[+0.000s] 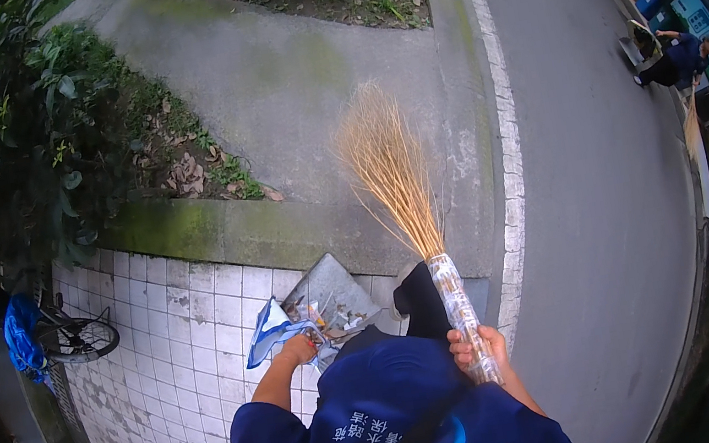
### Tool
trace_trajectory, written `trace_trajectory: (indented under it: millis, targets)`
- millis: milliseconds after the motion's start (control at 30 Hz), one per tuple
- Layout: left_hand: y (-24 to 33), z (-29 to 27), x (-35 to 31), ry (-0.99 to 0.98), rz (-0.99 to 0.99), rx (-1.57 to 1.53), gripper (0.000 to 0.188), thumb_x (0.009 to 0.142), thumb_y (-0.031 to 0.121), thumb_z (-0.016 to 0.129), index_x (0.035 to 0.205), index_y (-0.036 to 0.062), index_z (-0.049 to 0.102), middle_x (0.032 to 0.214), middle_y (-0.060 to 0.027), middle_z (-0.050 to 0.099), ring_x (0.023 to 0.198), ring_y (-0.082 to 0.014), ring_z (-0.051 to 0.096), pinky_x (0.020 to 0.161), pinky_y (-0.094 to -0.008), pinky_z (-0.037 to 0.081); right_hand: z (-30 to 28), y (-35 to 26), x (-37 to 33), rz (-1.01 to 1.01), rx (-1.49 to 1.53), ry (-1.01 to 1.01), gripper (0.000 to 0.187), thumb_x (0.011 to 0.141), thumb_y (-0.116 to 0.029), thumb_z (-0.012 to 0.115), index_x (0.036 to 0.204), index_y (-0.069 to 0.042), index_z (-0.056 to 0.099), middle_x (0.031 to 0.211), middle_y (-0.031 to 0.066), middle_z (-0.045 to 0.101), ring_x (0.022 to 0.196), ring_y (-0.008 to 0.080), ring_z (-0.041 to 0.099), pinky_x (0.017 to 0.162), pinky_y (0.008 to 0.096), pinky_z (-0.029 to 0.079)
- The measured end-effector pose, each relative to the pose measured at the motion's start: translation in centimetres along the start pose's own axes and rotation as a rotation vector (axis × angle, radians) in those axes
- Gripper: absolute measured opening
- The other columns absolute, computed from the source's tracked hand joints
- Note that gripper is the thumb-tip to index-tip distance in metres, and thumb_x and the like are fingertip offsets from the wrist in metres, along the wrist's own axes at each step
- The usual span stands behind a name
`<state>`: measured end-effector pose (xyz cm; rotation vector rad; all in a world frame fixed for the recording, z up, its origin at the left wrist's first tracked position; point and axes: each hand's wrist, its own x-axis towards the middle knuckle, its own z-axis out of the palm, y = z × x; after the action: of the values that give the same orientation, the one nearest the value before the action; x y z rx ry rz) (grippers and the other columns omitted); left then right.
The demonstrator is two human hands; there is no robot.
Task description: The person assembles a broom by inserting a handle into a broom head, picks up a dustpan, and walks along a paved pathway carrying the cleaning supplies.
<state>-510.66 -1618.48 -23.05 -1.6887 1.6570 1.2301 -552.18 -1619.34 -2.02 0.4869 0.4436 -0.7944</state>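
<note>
A twig broom (393, 169) extends ahead of me over the concrete, its bristles fanned out at the far end. My right hand (477, 349) is wrapped around its thick handle, which is bound in clear, shiny wrapping. To the left, my left hand (300, 349) is closed on a blue-and-white plastic bag (270, 329). Just beyond the bag lies a grey dustpan (323, 275) with dry leaves and scraps of litter in it. Whether my left fingers also grip the dustpan's handle is hidden.
White tiled paving (165, 372) lies left, bordered by a mossy curb (180, 231). A bicycle (81, 337) with a blue cover stands by dense bushes (40, 169). On the right runs a grey road (594, 183), with a co-worker (677, 61) near bins across it.
</note>
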Motion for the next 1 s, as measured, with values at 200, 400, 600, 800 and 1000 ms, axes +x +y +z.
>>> trace_trajectory:
  millis: [200, 400, 600, 800, 1000]
  targets:
    - [-1.7, -9.0, -0.5, -0.010, -0.198, -0.077, 0.037, 0.073, 0.040, 0.062, 0.088, 0.0065, 0.066, 0.088, -0.0183, 0.065, 0.085, -0.0321, 0.062, 0.074, -0.0369, 0.048, 6.3, -7.9, 6.9, 0.006, -0.103, 0.031, 0.048, 0.075, -0.024, 0.059, 0.107, 0.006, 0.040, 0.092, 0.0116, 0.048, 0.069, 0.0147, 0.046, 0.059, 0.0269, 0.045]
    - [0.2, -19.6, -2.9, 0.071, -0.365, -0.193, 0.034, 0.074, 0.036, 0.059, 0.087, 0.0059, 0.066, 0.089, -0.0193, 0.064, 0.085, -0.0326, 0.061, 0.075, -0.0368, 0.049, 16.7, -16.3, 13.1, 0.081, -0.253, 0.052, 0.048, 0.078, -0.022, 0.055, 0.114, 0.005, 0.038, 0.094, 0.0128, 0.050, 0.069, 0.0158, 0.049, 0.060, 0.0288, 0.047]
    - [-1.1, -31.4, -6.6, 0.405, -0.517, -0.371, 0.029, 0.073, 0.030, 0.061, 0.080, 0.0029, 0.065, 0.079, -0.0188, 0.065, 0.076, -0.0317, 0.063, 0.069, -0.0370, 0.050, 31.8, -21.8, 16.1, 0.282, -0.924, 0.246, 0.048, 0.085, -0.025, 0.056, 0.124, -0.011, 0.031, 0.093, 0.0135, 0.059, 0.075, 0.0241, 0.062, 0.056, 0.0397, 0.053]
    - [-2.3, -40.9, -3.4, 0.586, -0.519, -0.491, 0.027, 0.073, 0.025, 0.059, 0.080, -0.0006, 0.063, 0.082, -0.0244, 0.063, 0.081, -0.0370, 0.062, 0.075, -0.0406, 0.050, 42.1, -23.2, 26.4, 0.195, -1.088, 0.269, 0.037, 0.082, -0.017, 0.059, 0.112, -0.003, 0.043, 0.086, 0.0112, 0.058, 0.063, 0.0203, 0.061, 0.050, 0.0325, 0.053]
    - [-6.2, -51.7, 2.9, 0.676, -0.573, -0.622, 0.026, 0.074, 0.025, 0.058, 0.081, 0.0005, 0.064, 0.081, -0.0237, 0.063, 0.081, -0.0376, 0.061, 0.074, -0.0408, 0.049, 52.6, -26.4, 40.3, 0.137, -1.351, 0.338, 0.036, 0.076, -0.015, 0.067, 0.107, -0.005, 0.050, 0.079, 0.0079, 0.057, 0.056, 0.0199, 0.060, 0.045, 0.0326, 0.053]
